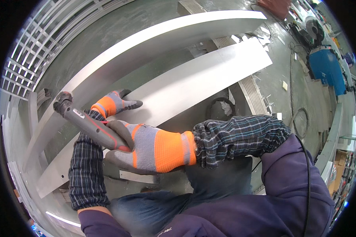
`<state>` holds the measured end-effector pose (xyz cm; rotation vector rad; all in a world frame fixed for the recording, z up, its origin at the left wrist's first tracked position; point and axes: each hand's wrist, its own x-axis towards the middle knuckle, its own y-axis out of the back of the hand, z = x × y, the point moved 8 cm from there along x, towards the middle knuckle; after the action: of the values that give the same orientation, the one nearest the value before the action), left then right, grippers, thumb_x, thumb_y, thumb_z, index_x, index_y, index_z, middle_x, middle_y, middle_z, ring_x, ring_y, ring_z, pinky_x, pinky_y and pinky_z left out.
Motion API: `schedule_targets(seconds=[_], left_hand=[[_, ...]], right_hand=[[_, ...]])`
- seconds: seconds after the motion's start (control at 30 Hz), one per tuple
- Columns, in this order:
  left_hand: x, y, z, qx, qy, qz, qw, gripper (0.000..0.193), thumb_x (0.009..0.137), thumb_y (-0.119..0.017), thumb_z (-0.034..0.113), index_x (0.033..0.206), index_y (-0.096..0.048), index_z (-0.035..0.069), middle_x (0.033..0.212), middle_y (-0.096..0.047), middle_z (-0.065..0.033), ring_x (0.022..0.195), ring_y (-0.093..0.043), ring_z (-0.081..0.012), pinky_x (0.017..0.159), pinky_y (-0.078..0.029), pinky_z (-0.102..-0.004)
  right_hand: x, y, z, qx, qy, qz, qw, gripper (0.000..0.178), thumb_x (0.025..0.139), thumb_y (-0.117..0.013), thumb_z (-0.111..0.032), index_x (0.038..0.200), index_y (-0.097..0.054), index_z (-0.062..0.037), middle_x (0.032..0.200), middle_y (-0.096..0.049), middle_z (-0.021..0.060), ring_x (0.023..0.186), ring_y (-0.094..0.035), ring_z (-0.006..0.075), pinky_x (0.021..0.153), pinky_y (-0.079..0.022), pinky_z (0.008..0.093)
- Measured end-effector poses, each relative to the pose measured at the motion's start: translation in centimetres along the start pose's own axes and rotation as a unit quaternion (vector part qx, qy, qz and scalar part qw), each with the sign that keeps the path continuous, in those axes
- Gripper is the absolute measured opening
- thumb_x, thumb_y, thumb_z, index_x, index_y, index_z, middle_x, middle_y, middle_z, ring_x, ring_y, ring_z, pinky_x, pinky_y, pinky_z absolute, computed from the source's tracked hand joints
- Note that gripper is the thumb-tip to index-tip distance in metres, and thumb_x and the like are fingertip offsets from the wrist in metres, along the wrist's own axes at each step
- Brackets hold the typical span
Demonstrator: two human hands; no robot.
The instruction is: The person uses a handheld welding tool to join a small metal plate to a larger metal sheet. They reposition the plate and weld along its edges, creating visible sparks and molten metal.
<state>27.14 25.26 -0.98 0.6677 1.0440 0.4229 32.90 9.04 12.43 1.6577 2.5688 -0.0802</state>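
Note:
My right hand (154, 148), in an orange and grey glove, is wrapped round the body of a grey and red angle grinder (93, 127). Its dark head (63, 102) points up and left, over the inner side of the upright curved white metal panel; I cannot make out a disc. My left hand (111, 103), gloved the same way, lies behind the grinder with its fingers apart on a long flat white panel (201, 75). Part of that left hand and its wrist are hidden by the tool. Plaid sleeve covers wrap both forearms.
Beyond the flat panel stands the curved white panel (162, 29) on edge. Ribbed supports (251, 94) lie beneath the panels. At the right are a blue machine (327, 69), loose cables (300, 120) and scattered offcuts. A metal lattice frame (35, 51) stands at the far left.

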Motion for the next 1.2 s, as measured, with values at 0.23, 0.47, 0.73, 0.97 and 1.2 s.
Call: schedule_targets(seconds=[0.23, 0.47, 0.73, 0.97, 1.2], left_hand=[[0.9, -1.2, -1.2, 0.02, -0.143, 0.087, 0.986, 0.067, 0.081, -0.074, 0.063, 0.105, -0.076, 0.0, 0.095, -0.076, -0.0171, 0.088, -0.073, -0.0312, 0.079, -0.057, -0.0428], [-12.9, -2.6, 4.4, 0.192, -0.031, 0.174, 0.965, 0.067, 0.076, -0.083, 0.05, 0.122, -0.062, 0.006, 0.114, -0.066, -0.0155, 0.106, -0.064, -0.0303, 0.089, -0.048, -0.0442], [-13.0, -3.8, 6.2, 0.181, -0.059, 0.157, 0.969, 0.063, 0.079, -0.082, 0.042, 0.125, -0.062, 0.004, 0.114, -0.067, -0.0147, 0.107, -0.064, -0.0299, 0.088, -0.05, -0.0442], [-10.0, -1.2, 3.8, 0.08, -0.057, 0.175, 0.98, 0.086, 0.082, -0.066, 0.076, 0.127, -0.064, 0.003, 0.122, -0.069, -0.0182, 0.112, -0.068, -0.0324, 0.099, -0.049, -0.0415], [-5.9, 0.2, 1.9, 0.024, -0.021, 0.095, 0.995, 0.092, 0.086, -0.049, 0.084, 0.123, -0.072, 0.003, 0.122, -0.073, -0.0164, 0.119, -0.067, -0.0315, 0.103, -0.051, -0.0416]], right_hand=[[-1.4, 3.1, 1.1, 0.177, -0.071, -0.027, 0.981, 0.043, 0.097, -0.065, -0.027, 0.131, -0.056, -0.003, 0.106, -0.069, 0.0151, 0.098, -0.07, 0.0269, 0.085, -0.055, 0.0406], [-3.0, 5.9, -1.0, 0.116, -0.102, 0.224, 0.962, 0.031, 0.108, -0.05, -0.037, 0.102, -0.055, -0.0074, 0.08, -0.057, 0.0031, 0.059, -0.057, 0.0148, 0.051, -0.048, 0.0286], [-2.8, 5.6, -0.1, 0.093, -0.115, 0.112, 0.983, 0.037, 0.102, -0.057, -0.043, 0.099, -0.057, -0.0057, 0.073, -0.057, 0.0035, 0.054, -0.057, 0.0144, 0.046, -0.045, 0.0296], [-2.6, 5.2, -0.2, 0.104, -0.093, 0.154, 0.978, 0.035, 0.103, -0.057, -0.042, 0.098, -0.058, -0.0071, 0.069, -0.057, 0.0034, 0.054, -0.056, 0.0157, 0.047, -0.046, 0.0307], [-2.9, 5.6, 0.5, 0.087, -0.077, 0.17, 0.978, 0.033, 0.107, -0.05, -0.04, 0.096, -0.052, -0.0085, 0.074, -0.052, 0.0016, 0.052, -0.052, 0.0125, 0.047, -0.045, 0.0282]])
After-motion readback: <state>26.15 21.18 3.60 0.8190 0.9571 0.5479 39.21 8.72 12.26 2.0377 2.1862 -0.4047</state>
